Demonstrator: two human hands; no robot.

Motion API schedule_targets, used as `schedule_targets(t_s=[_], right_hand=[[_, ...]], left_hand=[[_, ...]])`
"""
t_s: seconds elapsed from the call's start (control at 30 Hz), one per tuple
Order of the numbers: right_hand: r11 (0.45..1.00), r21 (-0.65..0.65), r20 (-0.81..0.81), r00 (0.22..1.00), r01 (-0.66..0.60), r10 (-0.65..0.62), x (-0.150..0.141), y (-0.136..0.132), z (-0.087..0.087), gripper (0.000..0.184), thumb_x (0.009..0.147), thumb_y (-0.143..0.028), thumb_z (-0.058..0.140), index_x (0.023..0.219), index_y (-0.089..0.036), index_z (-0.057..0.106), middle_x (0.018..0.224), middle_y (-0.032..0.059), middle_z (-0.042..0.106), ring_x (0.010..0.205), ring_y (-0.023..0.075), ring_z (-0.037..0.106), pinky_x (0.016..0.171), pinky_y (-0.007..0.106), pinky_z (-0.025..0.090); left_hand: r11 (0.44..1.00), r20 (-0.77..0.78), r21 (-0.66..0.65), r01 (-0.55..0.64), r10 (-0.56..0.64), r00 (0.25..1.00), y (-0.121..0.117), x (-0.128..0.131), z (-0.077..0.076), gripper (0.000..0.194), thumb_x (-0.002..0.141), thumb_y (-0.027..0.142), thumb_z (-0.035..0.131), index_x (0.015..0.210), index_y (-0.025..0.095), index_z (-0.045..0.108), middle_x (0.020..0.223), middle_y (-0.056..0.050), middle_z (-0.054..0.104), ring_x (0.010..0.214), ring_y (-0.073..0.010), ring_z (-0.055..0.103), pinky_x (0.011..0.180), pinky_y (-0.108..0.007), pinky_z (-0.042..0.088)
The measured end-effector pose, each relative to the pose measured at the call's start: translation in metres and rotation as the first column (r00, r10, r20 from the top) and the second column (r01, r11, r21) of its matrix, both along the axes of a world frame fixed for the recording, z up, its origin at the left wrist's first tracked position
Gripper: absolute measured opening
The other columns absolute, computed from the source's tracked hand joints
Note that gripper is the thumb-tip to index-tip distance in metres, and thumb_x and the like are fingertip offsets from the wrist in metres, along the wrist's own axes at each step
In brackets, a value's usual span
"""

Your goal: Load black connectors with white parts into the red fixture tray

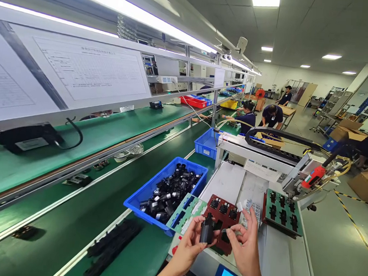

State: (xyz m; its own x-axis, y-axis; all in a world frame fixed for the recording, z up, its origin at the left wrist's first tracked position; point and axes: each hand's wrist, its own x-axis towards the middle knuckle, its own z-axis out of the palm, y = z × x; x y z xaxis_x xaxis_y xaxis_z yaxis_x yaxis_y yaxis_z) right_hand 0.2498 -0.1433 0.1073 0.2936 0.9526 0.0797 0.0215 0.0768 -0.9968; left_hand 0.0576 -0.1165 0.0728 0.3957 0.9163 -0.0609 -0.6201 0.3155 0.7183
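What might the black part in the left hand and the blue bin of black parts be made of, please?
Black part: probably matte plastic, from its dull, ribbed surface, though coated metal is possible. Blue bin: likely moulded plastic, with a slight sheen and one even colour.

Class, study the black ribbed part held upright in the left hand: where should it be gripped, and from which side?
Probably best around the wide lower body of the black ribbed part, coming in from the left side, as the left hand does. The ridges should help against slipping, and because it stands upright with a narrower top, a sideways grip leaves that top uncovered.
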Motion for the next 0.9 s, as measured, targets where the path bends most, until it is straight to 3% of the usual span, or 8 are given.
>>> schedule_targets(t_s=[0.1,0.2,0.33,0.5,0.6,0.7,0.77,0.9], right_hand=[[0.977,-0.058,-0.18,0.964,-0.207,0.193,0.002,-0.003,0.006,0.089,0.097,-0.048,0.07,0.162,-0.044,0.009,0.164,0.0171,0.03,0.086,0.0154,0.065,0.08,0.038,0.059],[0.938,-0.123,-0.178,0.937,-0.323,0.299,-0.003,-0.003,0.005,0.099,0.093,-0.045,0.075,0.162,-0.044,0.005,0.165,0.0175,0.027,0.088,0.0158,0.066,0.082,0.038,0.059],[0.972,-0.131,-0.034,0.981,-0.193,0.191,-0.004,0.003,0.0,0.101,0.09,-0.042,0.075,0.162,-0.046,0.004,0.166,0.0171,0.025,0.087,0.0171,0.069,0.073,0.037,0.059],[0.986,-0.128,-0.002,0.994,-0.108,0.109,0.003,0.01,-0.006,0.103,0.087,-0.042,0.077,0.163,-0.039,0.007,0.164,0.0203,0.029,0.081,0.0157,0.069,0.08,0.039,0.061],[0.992,-0.12,0.105,0.994,-0.029,0.042,-0.002,0.009,-0.009,0.105,0.085,-0.044,0.079,0.164,-0.038,0.01,0.156,0.0184,0.044,0.082,0.0195,0.07,0.066,0.034,0.059],[0.993,-0.107,0.173,0.985,0.042,-0.023,-0.007,0.005,-0.009,0.106,0.085,-0.045,0.081,0.165,-0.036,0.012,0.141,0.0153,0.058,0.084,0.023,0.07,0.066,0.035,0.06],[0.994,-0.093,0.122,0.992,0.052,-0.041,-0.006,0.003,-0.009,0.105,0.085,-0.048,0.082,0.164,-0.037,0.013,0.147,0.0167,0.053,0.09,0.0249,0.071,0.068,0.036,0.062],[0.99,-0.114,-0.104,0.992,-0.086,0.074,0.005,0.004,-0.007,0.099,0.089,-0.05,0.078,0.162,-0.041,0.012,0.164,0.0199,0.03,0.103,0.0278,0.07,0.048,0.026,0.052]], left_hand=[[0.998,-0.071,0.062,-0.012,0.017,0.997,0.001,-0.001,0.0,0.057,0.072,0.011,0.088,0.119,0.032,0.064,0.139,-0.007,0.063,0.13,-0.0353,0.064,0.114,-0.053,0.048],[0.994,-0.091,0.108,0.016,-0.006,0.996,0.001,0.0,-0.001,0.055,0.07,0.011,0.088,0.117,0.03,0.066,0.136,-0.008,0.064,0.135,-0.0355,0.059,0.116,-0.05,0.046],[0.997,-0.007,0.072,0.03,-0.029,1.0,0.0,0.003,-0.005,0.056,0.071,0.016,0.09,0.119,0.032,0.063,0.139,-0.007,0.063,0.133,-0.034,0.061,0.114,-0.05,0.048],[0.997,0.07,0.04,0.065,-0.068,0.995,-0.002,0.003,-0.003,0.061,0.073,0.02,0.09,0.122,0.034,0.058,0.141,-0.007,0.062,0.127,-0.0325,0.066,0.113,-0.053,0.05],[0.998,0.058,0.034,0.055,-0.057,0.997,-0.003,0.003,0.001,0.06,0.073,0.023,0.091,0.122,0.033,0.058,0.137,-0.007,0.064,0.128,-0.0329,0.065,0.113,-0.051,0.05],[0.999,0.074,-0.014,0.04,-0.039,0.996,-0.004,0.003,0.004,0.062,0.07,0.023,0.093,0.12,0.033,0.058,0.136,-0.006,0.065,0.126,-0.0326,0.066,0.114,-0.052,0.049],[0.998,0.088,-0.045,0.041,-0.037,0.995,-0.003,0.001,0.005,0.064,0.069,0.023,0.094,0.12,0.033,0.057,0.138,-0.007,0.064,0.124,-0.0325,0.067,0.115,-0.055,0.048],[0.997,0.098,-0.067,0.046,-0.039,0.994,-0.002,-0.002,0.007,0.069,0.068,0.025,0.095,0.125,0.033,0.056,0.14,-0.009,0.063,0.123,-0.0326,0.068,0.116,-0.058,0.045]])
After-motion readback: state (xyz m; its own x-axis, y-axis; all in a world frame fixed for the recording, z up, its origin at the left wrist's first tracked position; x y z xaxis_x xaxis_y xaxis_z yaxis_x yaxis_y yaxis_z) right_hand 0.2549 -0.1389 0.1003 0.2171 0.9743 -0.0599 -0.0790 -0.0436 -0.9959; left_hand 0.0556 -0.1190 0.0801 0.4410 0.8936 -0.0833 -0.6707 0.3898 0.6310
